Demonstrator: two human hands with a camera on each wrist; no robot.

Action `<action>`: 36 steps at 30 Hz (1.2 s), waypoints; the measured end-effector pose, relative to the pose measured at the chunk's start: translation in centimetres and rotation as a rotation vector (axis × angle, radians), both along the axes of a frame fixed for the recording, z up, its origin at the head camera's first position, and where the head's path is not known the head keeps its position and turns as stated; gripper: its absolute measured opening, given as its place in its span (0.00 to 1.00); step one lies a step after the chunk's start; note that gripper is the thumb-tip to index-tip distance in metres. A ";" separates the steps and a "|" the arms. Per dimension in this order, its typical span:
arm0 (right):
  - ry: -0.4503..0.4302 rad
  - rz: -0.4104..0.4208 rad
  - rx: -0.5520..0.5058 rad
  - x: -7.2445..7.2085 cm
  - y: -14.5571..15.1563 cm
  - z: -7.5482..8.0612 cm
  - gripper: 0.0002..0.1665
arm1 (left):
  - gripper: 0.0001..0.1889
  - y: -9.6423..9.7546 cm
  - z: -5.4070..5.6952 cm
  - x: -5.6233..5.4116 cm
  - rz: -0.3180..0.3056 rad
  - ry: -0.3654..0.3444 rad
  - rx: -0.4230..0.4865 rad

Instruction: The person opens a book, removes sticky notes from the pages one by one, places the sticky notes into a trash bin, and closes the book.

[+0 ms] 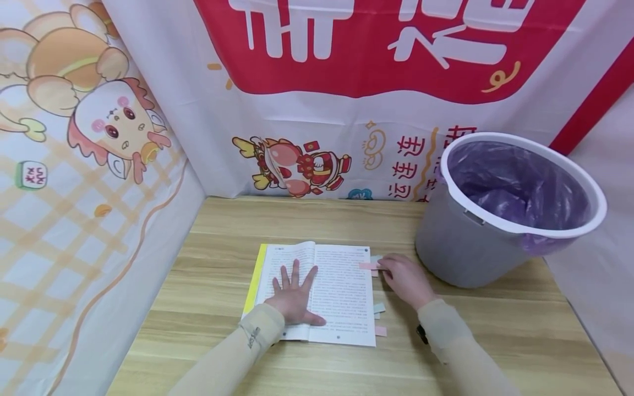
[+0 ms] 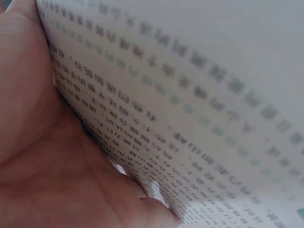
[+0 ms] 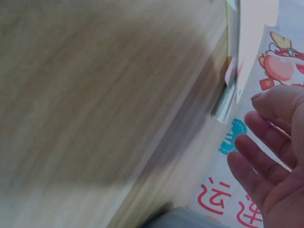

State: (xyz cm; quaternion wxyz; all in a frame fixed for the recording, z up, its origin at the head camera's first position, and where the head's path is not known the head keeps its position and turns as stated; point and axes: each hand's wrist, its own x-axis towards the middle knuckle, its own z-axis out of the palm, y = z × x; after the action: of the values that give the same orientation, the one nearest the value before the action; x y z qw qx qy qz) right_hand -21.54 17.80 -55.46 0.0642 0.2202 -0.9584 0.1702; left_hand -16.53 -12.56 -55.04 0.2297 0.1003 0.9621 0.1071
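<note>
An open book [image 1: 342, 297] with a yellow cover edge on its left lies on the wooden table. My left hand [image 1: 294, 302] rests spread over its left page and centre fold, fingers straight; in the left wrist view the printed page [image 2: 190, 118] rises close beside the palm. At the upper right edge of the book, the thumb and index finger of my right hand [image 1: 406, 278] pinch the outer end of a pink sticky tab [image 1: 368, 266]. The right wrist view shows the other fingers [image 3: 256, 156] of that hand loosely bent and apart.
Further down the right edge stick out a pale green tab [image 1: 378, 308] and another pink tab [image 1: 380, 331]. A grey bin [image 1: 460, 247] with a purple liner stands at the back right. Printed cloth [image 1: 277, 110] hangs behind the table and along its left side.
</note>
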 end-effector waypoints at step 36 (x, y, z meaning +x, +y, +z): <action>0.161 0.026 0.004 -2.2 -0.6 0.1 0.05 | 0.71 0.0 0.0 0.1 -0.001 0.001 -0.008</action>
State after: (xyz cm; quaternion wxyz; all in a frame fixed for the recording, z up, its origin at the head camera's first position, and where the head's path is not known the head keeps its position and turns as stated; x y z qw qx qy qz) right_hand -23.71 17.22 -55.38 0.1385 0.2458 -0.9475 0.1507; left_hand -16.42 -12.56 -55.06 0.2296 0.1000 0.9626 0.1033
